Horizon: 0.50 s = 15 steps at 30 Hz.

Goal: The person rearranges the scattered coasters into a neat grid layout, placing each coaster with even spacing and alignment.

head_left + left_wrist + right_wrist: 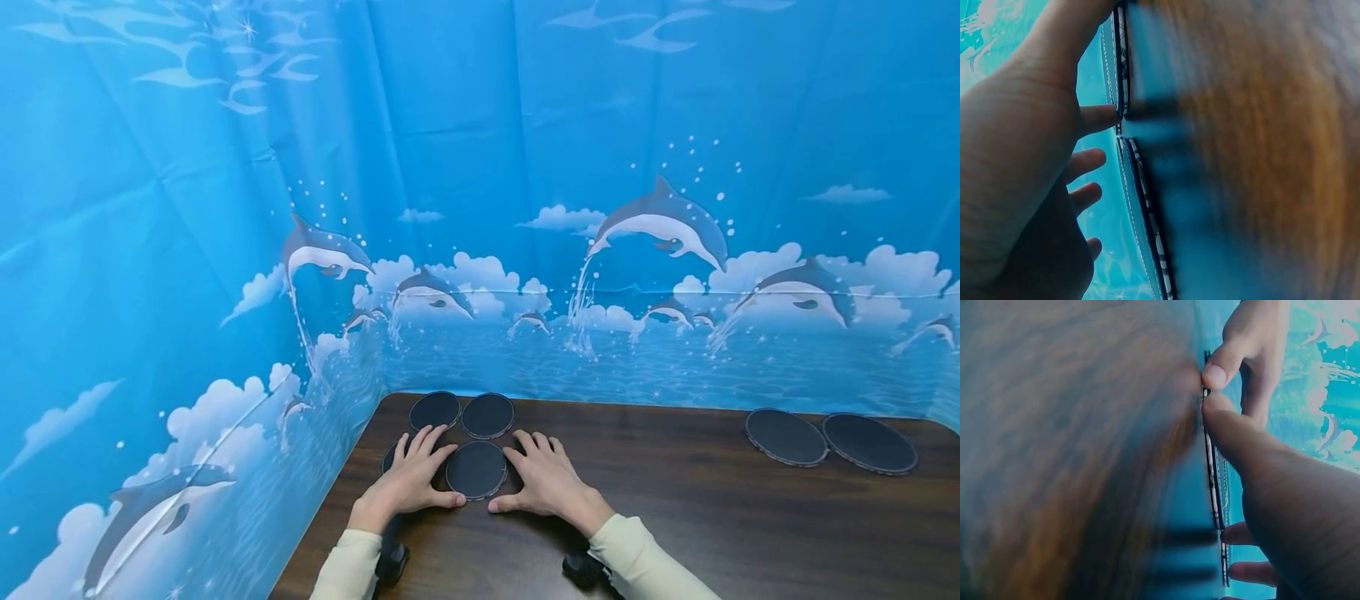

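Observation:
A round dark coaster point(477, 471) with a stitched edge lies flat on the brown table. My left hand point(411, 483) is spread at its left side, thumb tip by the near rim. Mirroring it on the right, my right hand point(546, 479) has its fingers apart and its thumb point(1219, 411) close to the rim. Under the left hand lies another dark coaster point(388, 457), mostly hidden. Two more, a back left coaster point(435, 412) and a back middle coaster point(488, 416), sit side by side just beyond the fingertips.
Far to the right, two further coasters point(786, 437) lie edge to edge near the back of the wooden table point(675, 517). A blue dolphin-print cloth point(480, 167) rises behind the table and along its left side. Black wrist devices point(582, 570) hang under both wrists.

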Tool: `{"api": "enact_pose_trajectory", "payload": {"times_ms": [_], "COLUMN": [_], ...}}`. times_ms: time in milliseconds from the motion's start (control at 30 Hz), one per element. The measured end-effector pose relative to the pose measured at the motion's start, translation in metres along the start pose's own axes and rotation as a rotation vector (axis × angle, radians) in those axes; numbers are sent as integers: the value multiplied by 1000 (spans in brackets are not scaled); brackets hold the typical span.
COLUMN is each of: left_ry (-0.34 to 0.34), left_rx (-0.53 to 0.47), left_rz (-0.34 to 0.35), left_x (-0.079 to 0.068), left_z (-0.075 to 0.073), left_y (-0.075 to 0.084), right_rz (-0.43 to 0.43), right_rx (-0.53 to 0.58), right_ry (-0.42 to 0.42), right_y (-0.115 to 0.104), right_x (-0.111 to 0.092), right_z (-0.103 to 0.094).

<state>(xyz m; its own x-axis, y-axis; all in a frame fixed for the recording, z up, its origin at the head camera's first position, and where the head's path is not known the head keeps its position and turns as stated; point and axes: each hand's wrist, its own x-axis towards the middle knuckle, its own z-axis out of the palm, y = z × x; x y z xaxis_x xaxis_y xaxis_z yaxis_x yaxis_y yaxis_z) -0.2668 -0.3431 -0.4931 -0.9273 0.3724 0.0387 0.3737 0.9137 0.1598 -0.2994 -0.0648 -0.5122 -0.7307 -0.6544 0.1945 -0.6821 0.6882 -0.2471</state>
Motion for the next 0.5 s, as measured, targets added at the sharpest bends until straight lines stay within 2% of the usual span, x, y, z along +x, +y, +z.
{"api": "enact_pose_trajectory", "payload": {"times_ms": [167,400,500], "left_ry": [16,17,28], "left_rx": [-17,-67,-76], "left_rz": [10,41,52], "left_x": [4,3,2], "left_z": [-2,0,2], "left_y": [0,1,1], "right_rz": [8,45,53], "right_rx": [26,282,330], "right_ry": [30,52,50], "right_y": [0,-7,-10], "right_x": [3,3,4], "right_z": [1,6,7]}}
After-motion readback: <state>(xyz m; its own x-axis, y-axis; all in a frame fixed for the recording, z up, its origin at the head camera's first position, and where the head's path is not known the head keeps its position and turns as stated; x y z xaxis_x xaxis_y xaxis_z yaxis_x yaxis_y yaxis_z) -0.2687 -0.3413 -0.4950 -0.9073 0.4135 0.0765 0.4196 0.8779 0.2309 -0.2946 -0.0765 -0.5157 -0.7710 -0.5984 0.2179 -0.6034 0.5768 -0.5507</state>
